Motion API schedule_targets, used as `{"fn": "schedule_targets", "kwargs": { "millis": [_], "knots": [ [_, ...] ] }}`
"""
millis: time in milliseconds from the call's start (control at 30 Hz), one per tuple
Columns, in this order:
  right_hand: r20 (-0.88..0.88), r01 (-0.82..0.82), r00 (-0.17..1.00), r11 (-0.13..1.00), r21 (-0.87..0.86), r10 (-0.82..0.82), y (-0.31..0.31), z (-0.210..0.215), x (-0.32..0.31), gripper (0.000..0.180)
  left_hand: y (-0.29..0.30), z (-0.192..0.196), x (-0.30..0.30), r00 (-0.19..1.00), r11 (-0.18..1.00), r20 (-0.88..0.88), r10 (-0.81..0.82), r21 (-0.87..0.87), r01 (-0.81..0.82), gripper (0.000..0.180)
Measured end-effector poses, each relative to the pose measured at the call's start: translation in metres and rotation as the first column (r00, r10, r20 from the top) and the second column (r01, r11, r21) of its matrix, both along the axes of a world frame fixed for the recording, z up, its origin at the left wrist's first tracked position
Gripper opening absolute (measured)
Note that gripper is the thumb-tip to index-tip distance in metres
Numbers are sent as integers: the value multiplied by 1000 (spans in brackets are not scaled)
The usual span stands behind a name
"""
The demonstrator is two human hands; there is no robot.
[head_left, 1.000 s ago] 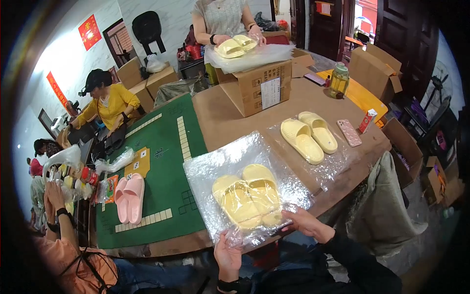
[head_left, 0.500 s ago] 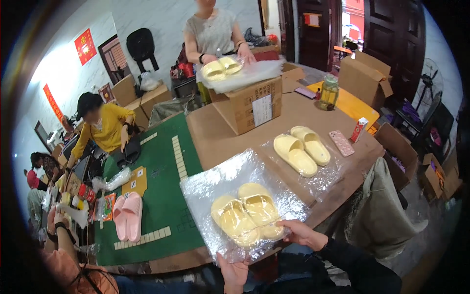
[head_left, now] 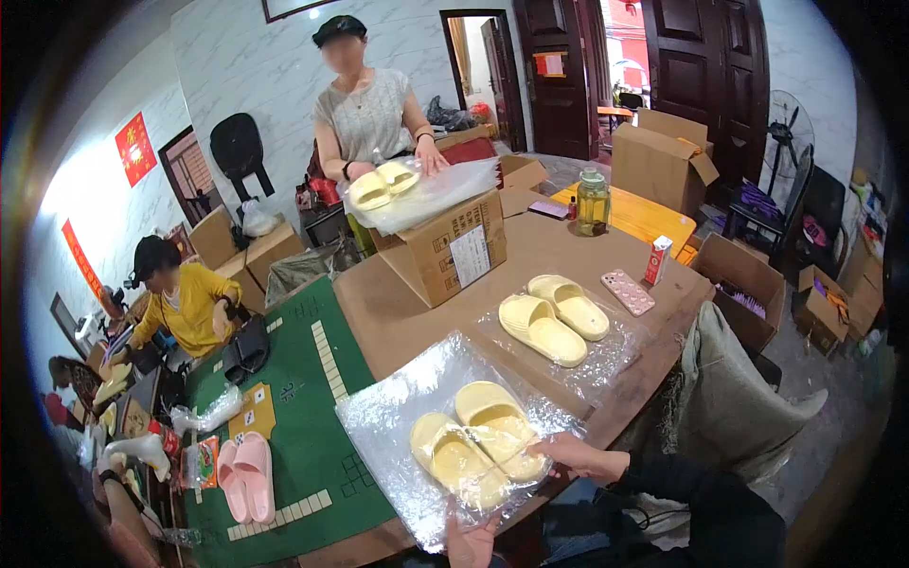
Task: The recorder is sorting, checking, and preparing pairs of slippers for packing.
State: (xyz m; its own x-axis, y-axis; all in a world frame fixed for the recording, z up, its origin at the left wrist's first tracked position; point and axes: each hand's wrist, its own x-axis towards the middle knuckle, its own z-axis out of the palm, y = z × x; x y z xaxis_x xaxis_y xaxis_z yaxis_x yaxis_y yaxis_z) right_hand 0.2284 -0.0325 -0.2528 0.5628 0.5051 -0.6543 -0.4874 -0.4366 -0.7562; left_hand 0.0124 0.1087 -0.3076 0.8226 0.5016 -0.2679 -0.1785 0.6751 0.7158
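Observation:
A pair of pale yellow slippers (head_left: 500, 417) lies inside a clear plastic bag (head_left: 383, 417) at the near edge of the table. My right hand (head_left: 582, 457) pinches the bag beside the right slipper, fingertips close to its heel. At the bag's lower edge my left hand (head_left: 471, 544) grips the plastic; its lower part is cut off by the picture's edge. Just beyond, a second pair of yellow slippers (head_left: 544, 327) rests on another clear plastic sheet (head_left: 620, 358). Pink slippers (head_left: 251, 473) lie to the left on a green mat (head_left: 303, 407).
Across the table, a standing person (head_left: 365, 114) handles yellow slippers on plastic atop a cardboard box (head_left: 473, 251). A person in yellow (head_left: 189, 298) sits left, near black slippers (head_left: 248, 355). A phone (head_left: 628, 292), red-and-white carton (head_left: 657, 259) and glass jar (head_left: 593, 204) stand right.
The view has tilted upward, so the table sits lower in the picture. Both my hands stay at the bag. The slippers inside it look slightly more spread apart. Black slippers now show beside the person in yellow.

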Motion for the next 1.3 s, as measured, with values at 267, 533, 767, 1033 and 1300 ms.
{"fn": "schedule_targets", "kwargs": {
  "millis": [267, 533, 767, 1033, 1300],
  "knots": [
    [-460, 347, 887, 606, 716, 37, 9, -37, -43, 44, 6, 10, 29, 991, 884, -59, 123, -446, -137, 24],
    [-395, 308, 912, 816, 489, -108, 36, -8, -64, 36, -11, 18, 26, 990, 944, 39, -134, -299, 140, 30],
    [-454, 412, 867, 806, 424, -205, 27, -10, -32, 27, -26, 8, 15, 988, 848, -132, -83, 511, 139, 27],
    [-251, 313, 940, 877, 365, -231, 10, 19, -17, 28, -16, -14, 4, 862, -311, -466, 201, 804, 507, 54],
    [-141, 368, 928, 794, 484, -344, -4, 55, 19, 25, -17, -22, 1, 899, -429, -362, 247, 791, 436, 59]
  ]
}}
